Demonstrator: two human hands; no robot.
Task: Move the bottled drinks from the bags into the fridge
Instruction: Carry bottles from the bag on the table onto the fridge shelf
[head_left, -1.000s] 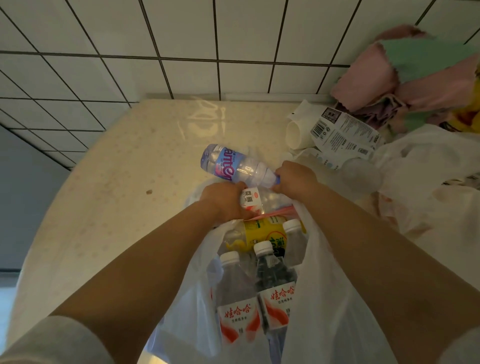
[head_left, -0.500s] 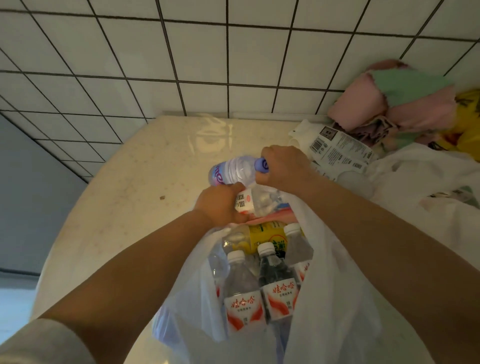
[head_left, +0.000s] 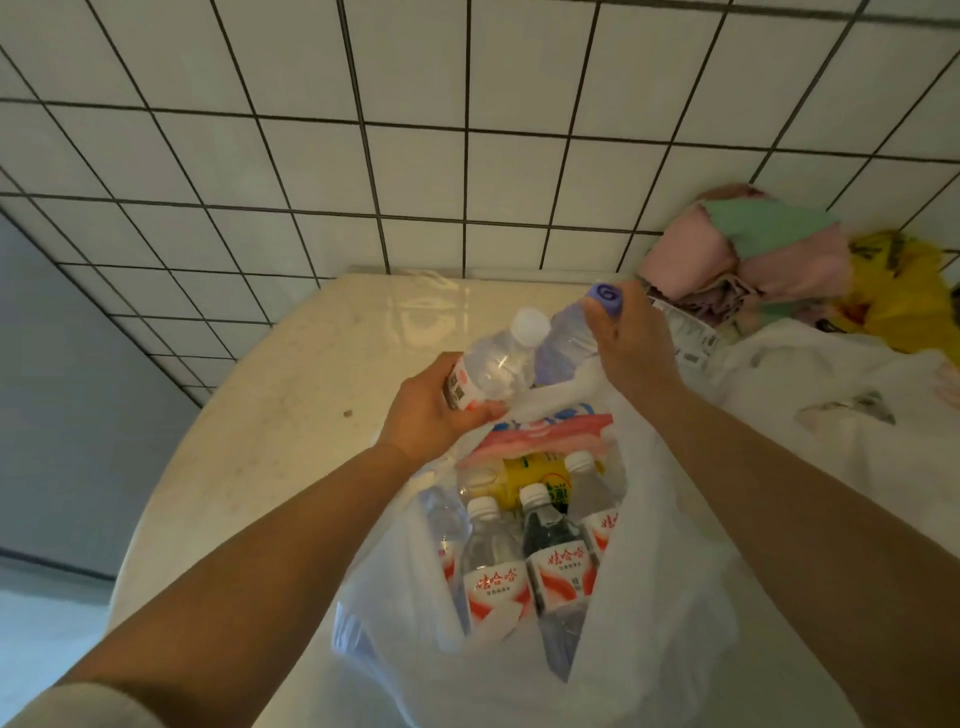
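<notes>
Left hand (head_left: 431, 410) gripped white-capped bottle (head_left: 493, 364) mid-body; right hand (head_left: 623, 343) pinched purple-capped bottle (head_left: 566, 338) by the neck. Full, heavy, slick; body grip looked safer.

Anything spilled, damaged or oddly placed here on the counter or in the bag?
No spill or damage shows. Each hand lifts a bottle: left hand a white-capped bottle, right hand a purple-capped bottle. In the white bag, the yellow bottle lies sideways behind upright ones. Small dark speck on the counter.
</notes>
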